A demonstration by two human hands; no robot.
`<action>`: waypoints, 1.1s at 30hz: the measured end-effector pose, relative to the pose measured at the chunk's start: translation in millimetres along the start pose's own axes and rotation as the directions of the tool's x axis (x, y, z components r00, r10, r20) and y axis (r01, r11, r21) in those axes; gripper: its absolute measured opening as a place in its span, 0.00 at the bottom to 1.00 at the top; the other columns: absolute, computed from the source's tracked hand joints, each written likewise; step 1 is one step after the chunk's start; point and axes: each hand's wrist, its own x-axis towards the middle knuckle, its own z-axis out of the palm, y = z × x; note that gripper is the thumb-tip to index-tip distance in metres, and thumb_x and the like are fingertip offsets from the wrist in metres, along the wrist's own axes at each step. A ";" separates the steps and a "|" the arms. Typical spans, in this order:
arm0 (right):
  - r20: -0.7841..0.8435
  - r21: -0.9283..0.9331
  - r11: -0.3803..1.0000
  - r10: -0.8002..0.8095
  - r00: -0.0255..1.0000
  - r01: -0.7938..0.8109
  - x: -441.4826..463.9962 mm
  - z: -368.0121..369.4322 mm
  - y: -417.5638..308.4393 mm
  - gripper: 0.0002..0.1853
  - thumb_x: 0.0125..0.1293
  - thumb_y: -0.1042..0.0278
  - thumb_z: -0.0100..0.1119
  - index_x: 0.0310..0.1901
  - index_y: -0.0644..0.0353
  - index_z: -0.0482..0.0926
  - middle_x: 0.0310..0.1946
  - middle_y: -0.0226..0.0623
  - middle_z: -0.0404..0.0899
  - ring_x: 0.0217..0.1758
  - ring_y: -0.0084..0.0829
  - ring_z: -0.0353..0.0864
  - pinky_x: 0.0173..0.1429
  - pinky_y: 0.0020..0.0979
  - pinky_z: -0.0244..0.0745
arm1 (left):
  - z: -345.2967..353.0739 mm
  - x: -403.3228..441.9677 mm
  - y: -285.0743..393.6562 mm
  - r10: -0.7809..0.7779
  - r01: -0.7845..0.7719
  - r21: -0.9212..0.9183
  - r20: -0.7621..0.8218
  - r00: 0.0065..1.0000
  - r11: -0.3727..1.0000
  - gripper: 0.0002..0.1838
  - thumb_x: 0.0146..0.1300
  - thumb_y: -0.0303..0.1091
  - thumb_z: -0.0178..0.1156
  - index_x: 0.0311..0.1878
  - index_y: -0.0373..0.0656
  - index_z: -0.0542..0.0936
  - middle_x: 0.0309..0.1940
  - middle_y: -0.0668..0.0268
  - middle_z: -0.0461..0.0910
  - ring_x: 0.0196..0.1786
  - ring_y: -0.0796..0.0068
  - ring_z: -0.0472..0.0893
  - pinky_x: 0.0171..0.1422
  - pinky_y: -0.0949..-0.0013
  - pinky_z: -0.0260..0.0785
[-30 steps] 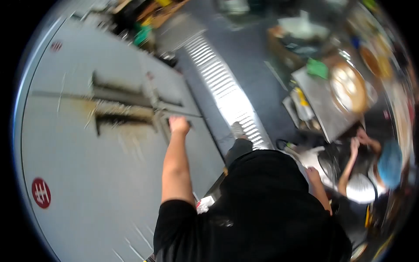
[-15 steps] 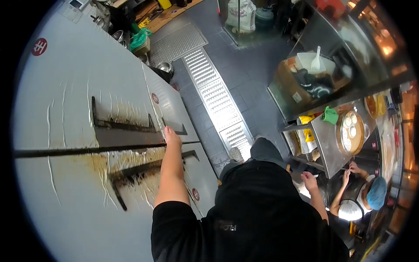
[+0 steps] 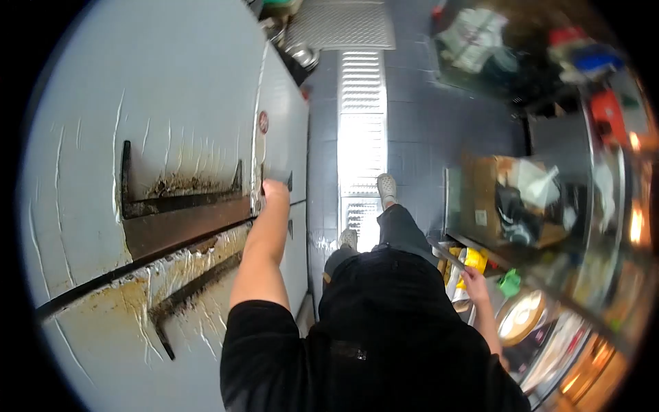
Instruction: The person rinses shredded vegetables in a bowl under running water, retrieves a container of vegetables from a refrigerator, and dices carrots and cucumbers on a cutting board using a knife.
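My left hand (image 3: pixel 274 189) reaches forward to the side of a large pale grey cabinet (image 3: pixel 185 75) with fridge-like doors. Its fingers are closed around the dark handle of the farther door, next to the seam between doors. Nearer to me, a rusty dark handle (image 3: pixel 185 204) sits on the upper door and another stained handle (image 3: pixel 199 285) on the lower one. My right hand (image 3: pixel 475 283) hangs at my right side, beside a yellow package (image 3: pixel 473 259) on a shelf. Motion blur hides how its fingers are held, and I see nothing in it.
A metal drain grate (image 3: pixel 362 147) runs along the dark tiled floor ahead, under my feet. On the right are a cardboard box (image 3: pixel 484 185) on a shelf, a green cloth (image 3: pixel 509 283) and a round tray (image 3: pixel 522 317). Metal bowls (image 3: pixel 302 56) stand beyond the cabinet.
My view has turned right and I have stepped forward. My left hand has moved from the door edge onto the farther handle. My right hand has swung forward; the co-worker has left view.
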 end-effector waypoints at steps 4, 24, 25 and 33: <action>-0.002 0.018 0.964 -0.267 0.964 0.267 130.9 -39.5 -144.6 0.21 0.76 0.58 0.63 0.61 0.67 0.82 0.53 0.48 0.86 0.57 0.40 0.85 0.64 0.35 0.78 | -40.6 -15.2 47.4 0.119 -0.119 0.034 0.025 0.993 0.992 0.16 0.75 0.40 0.56 0.59 0.54 0.89 0.58 0.69 0.88 0.60 0.67 0.87 0.53 0.57 0.76; 0.433 -0.304 0.488 -0.694 0.575 0.818 408.9 16.9 -570.6 0.40 0.70 0.38 0.65 0.74 0.58 0.71 0.63 0.54 0.82 0.65 0.48 0.84 0.69 0.46 0.78 | -38.9 8.0 110.4 -0.218 -0.086 -0.267 0.515 0.829 -0.960 0.20 0.77 0.42 0.61 0.59 0.34 0.78 0.52 0.55 0.82 0.53 0.62 0.82 0.65 0.57 0.79; 0.442 -0.268 0.481 -0.708 0.551 0.835 417.7 12.3 -572.7 0.39 0.71 0.39 0.65 0.74 0.58 0.72 0.63 0.55 0.82 0.64 0.48 0.84 0.69 0.45 0.78 | -22.0 27.6 85.3 -0.230 -0.138 -0.197 0.588 0.775 -0.971 0.23 0.77 0.42 0.61 0.64 0.33 0.75 0.55 0.52 0.81 0.54 0.61 0.83 0.62 0.58 0.81; 0.455 -0.365 0.441 -0.683 0.571 0.820 436.7 -1.9 -579.2 0.36 0.74 0.46 0.65 0.73 0.63 0.71 0.60 0.48 0.83 0.63 0.39 0.82 0.69 0.37 0.73 | 76.7 148.2 -7.9 -0.343 -0.586 0.136 0.697 0.630 -0.799 0.32 0.77 0.51 0.53 0.76 0.41 0.68 0.75 0.47 0.63 0.77 0.47 0.64 0.73 0.44 0.74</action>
